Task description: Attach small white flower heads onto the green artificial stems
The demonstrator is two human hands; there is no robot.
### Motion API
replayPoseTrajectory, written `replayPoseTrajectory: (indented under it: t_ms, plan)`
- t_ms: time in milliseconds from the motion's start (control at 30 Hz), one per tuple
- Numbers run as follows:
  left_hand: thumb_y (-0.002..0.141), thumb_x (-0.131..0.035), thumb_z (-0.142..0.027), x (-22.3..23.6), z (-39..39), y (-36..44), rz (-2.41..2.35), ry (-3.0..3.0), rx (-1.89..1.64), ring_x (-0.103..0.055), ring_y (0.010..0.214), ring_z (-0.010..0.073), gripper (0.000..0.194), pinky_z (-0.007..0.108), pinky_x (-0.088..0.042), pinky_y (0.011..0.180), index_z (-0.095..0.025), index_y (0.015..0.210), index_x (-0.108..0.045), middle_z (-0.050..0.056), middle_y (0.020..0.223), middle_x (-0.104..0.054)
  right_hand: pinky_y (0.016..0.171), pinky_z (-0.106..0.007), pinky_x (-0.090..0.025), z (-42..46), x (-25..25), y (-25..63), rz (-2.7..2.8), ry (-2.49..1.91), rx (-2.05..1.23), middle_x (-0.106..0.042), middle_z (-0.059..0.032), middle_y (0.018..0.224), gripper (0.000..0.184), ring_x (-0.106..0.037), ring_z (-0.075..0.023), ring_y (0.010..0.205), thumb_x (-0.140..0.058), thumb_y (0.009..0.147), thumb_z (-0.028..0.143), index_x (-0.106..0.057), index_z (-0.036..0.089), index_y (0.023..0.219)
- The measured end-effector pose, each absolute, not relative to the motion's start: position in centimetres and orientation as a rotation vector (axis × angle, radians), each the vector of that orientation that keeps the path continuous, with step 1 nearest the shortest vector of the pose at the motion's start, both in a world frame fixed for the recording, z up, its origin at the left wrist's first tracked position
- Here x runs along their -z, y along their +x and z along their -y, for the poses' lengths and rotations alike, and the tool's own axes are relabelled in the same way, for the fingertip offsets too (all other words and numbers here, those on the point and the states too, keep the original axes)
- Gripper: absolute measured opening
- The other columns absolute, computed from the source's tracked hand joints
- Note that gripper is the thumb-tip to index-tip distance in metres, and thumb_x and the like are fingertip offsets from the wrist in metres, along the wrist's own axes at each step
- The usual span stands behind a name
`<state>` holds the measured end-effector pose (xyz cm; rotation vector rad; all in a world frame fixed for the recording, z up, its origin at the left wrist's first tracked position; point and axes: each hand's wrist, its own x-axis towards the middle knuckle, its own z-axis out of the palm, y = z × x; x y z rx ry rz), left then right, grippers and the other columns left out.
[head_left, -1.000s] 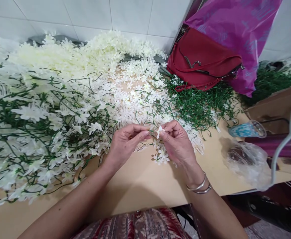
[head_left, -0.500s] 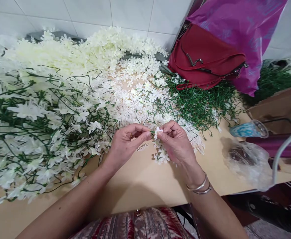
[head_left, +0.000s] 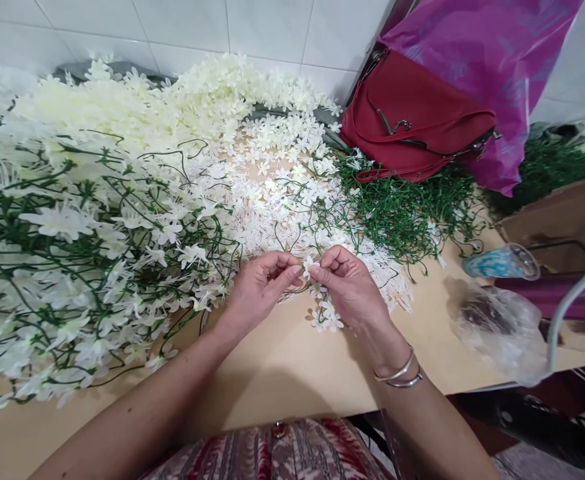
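A small white artificial flower (head_left: 310,268) is held between my two hands over the table. My right hand (head_left: 356,288) is closed, thumb and forefinger pinching the flower's petals. My left hand (head_left: 258,285) is closed too, its thumb and forefinger pressed together on a thin green stem just left of the flower; the stem is mostly hidden now. Below the right fingers, a few loose white blossoms (head_left: 327,316) rest on the table. Behind both hands lies a heap of thin white stamens (head_left: 257,223) mixed with white blossoms (head_left: 292,137).
A large pile of white flowers on green stems (head_left: 87,267) fills the left. Green stems (head_left: 412,213) lie at right behind the hands, under a red handbag (head_left: 417,113) and purple plastic bag (head_left: 502,60). A blue-patterned cup (head_left: 497,263) and clear plastic bag (head_left: 502,327) stand right.
The flower has shifted slightly left, toward my left fingertips, and more of its open face shows. The green stem tip seen before between fingers and flower is now covered.
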<state>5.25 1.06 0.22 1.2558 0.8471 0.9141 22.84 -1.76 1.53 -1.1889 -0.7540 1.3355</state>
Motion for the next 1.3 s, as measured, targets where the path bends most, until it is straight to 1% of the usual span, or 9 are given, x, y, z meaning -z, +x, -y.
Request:
replayPoseTrajectory:
  t_ms: [133,300,533,700,867,967,1133,1200,1300]
  plan:
    - [0.094,-0.069,-0.035,-0.34,-0.92,5.37,-0.87,1.288,-0.915,-0.073,0.074,0.0143,0.018,0.024,-0.055,0.072,-0.017,0.09,-0.068,0.001,0.078,-0.074,0.062,-0.025,-0.042,1.68,-1.71,22.77,0.773,-1.195,-1.333,-0.06,0.0068,0.06,0.042,-0.054,-0.0107,0.059,-0.099,0.059,0.034,-0.061,0.022,0.068]
    - [0.095,-0.068,-0.037,-0.34,-0.71,5.53,-0.894,1.3,-0.931,-0.074,0.076,0.0155,0.02,0.025,-0.056,0.072,-0.017,0.092,-0.066,0.002,0.079,-0.074,0.06,-0.025,-0.037,1.74,-1.7,22.64,0.789,-1.223,-1.301,-0.055,0.0074,0.061,0.042,-0.047,-0.0102,0.059,-0.099,0.06,0.035,-0.059,0.022,0.067]
    - [0.096,-0.068,-0.036,0.02,-0.65,5.58,-0.894,1.295,-0.931,-0.075,0.079,0.0156,0.019,0.025,-0.057,0.073,-0.017,0.095,-0.067,0.003,0.083,-0.075,0.059,-0.026,-0.034,1.79,-1.32,22.33,0.786,-1.228,-1.291,-0.053,0.0075,0.061,0.042,-0.046,-0.0108,0.058,-0.098,0.061,0.036,-0.059,0.022,0.068]
    - [0.098,-0.067,-0.037,-0.04,-0.46,5.76,-0.883,1.264,-0.963,-0.074,0.08,0.0147,0.02,0.025,-0.057,0.077,-0.017,0.094,-0.066,0.002,0.082,-0.074,0.064,-0.026,-0.038,1.7,-1.46,22.58,0.786,-1.21,-1.302,-0.056,0.0064,0.064,0.042,-0.05,-0.012,0.064,-0.099,0.06,0.035,-0.059,0.022,0.069]
    - [0.097,-0.068,-0.037,-0.34,-0.44,5.83,-0.873,1.268,-0.974,-0.073,0.078,0.0147,0.02,0.025,-0.057,0.076,-0.017,0.091,-0.067,0.002,0.081,-0.074,0.066,-0.027,-0.041,1.72,-1.67,22.76,0.802,-1.217,-1.315,-0.058,0.0059,0.065,0.043,-0.051,-0.0128,0.064,-0.098,0.061,0.037,-0.058,0.023,0.068]
    - [0.097,-0.068,-0.039,-0.32,-0.49,5.75,-0.886,1.276,-0.96,-0.073,0.078,0.0156,0.022,0.026,-0.058,0.077,-0.017,0.092,-0.067,0.002,0.082,-0.075,0.066,-0.028,-0.042,1.8,-1.6,22.69,0.816,-1.219,-1.311,-0.058,0.0056,0.065,0.041,-0.052,-0.0129,0.065,-0.098,0.062,0.035,-0.058,0.023,0.067]
    - [0.097,-0.067,-0.037,-0.32,-0.49,5.7,-0.899,1.303,-0.958,-0.073,0.077,0.0152,0.02,0.025,-0.057,0.075,-0.018,0.092,-0.067,0.002,0.081,-0.075,0.068,-0.029,-0.046,1.86,-1.5,22.57,0.83,-1.236,-1.323,-0.064,0.0038,0.07,0.041,-0.055,-0.0138,0.067,-0.096,0.064,0.036,-0.057,0.023,0.069]
    - [0.097,-0.067,-0.036,-0.44,-0.49,5.71,-0.904,1.31,-0.952,-0.073,0.077,0.0154,0.019,0.025,-0.058,0.075,-0.018,0.092,-0.067,0.002,0.081,-0.075,0.068,-0.028,-0.045,1.82,-1.45,22.51,0.845,-1.234,-1.314,-0.064,0.0037,0.07,0.041,-0.055,-0.0133,0.066,-0.095,0.066,0.036,-0.057,0.023,0.069]
    - [0.097,-0.067,-0.037,-0.58,-0.5,5.72,-0.913,1.313,-0.944,-0.074,0.078,0.0158,0.02,0.026,-0.059,0.076,-0.017,0.092,-0.066,0.002,0.082,-0.075,0.065,-0.026,-0.042,1.72,-1.26,22.41,0.863,-1.23,-1.289,-0.06,0.005,0.067,0.039,-0.053,-0.012,0.065,-0.095,0.067,0.033,-0.057,0.022,0.069]
